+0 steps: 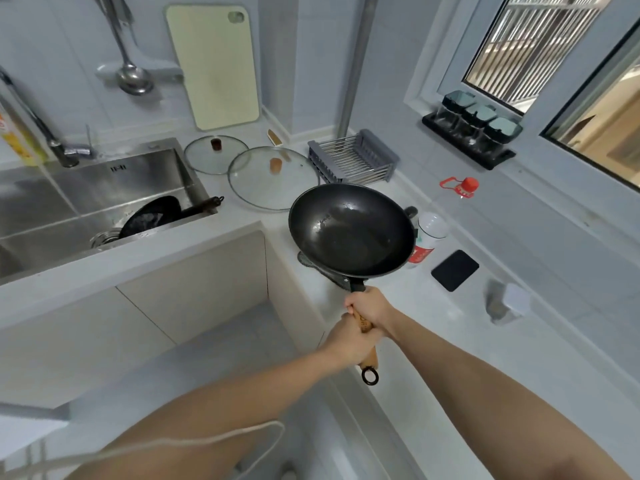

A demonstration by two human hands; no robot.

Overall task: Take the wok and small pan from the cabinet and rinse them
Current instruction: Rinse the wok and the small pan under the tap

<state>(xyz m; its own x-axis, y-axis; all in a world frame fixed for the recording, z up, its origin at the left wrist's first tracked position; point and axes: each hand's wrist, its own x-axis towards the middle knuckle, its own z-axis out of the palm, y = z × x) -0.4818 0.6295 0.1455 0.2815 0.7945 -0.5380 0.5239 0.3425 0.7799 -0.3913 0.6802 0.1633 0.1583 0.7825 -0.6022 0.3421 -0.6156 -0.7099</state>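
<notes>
At the left of the frame the sink (104, 188) holds the small pan (152, 216), tilted on its side against the sink wall, its handle poking over the rim onto the table (242, 216); a thin stream from the tap (65, 150) falls into the basin to the pan's left. The pan looks light enough for one hand at the handle.

Right of centre, the wok (351, 230) hangs in the air above the table's corner, bowl up and roughly level. It is rigid dark metal, probably heavy and front-loaded, so the long wooden handle is the place to hold, close to the bowl for leverage; its inside looks glossy, perhaps wet, so the rim would be slippery.

The left hand (349, 344) has its grip curled round the lower handle, just above the hanging ring. The right hand (372, 310) wraps the handle higher up, nearer the bowl, touching the left. Both forearms reach forward from the bottom of the frame, nearly straight, converging at the handle.
</notes>
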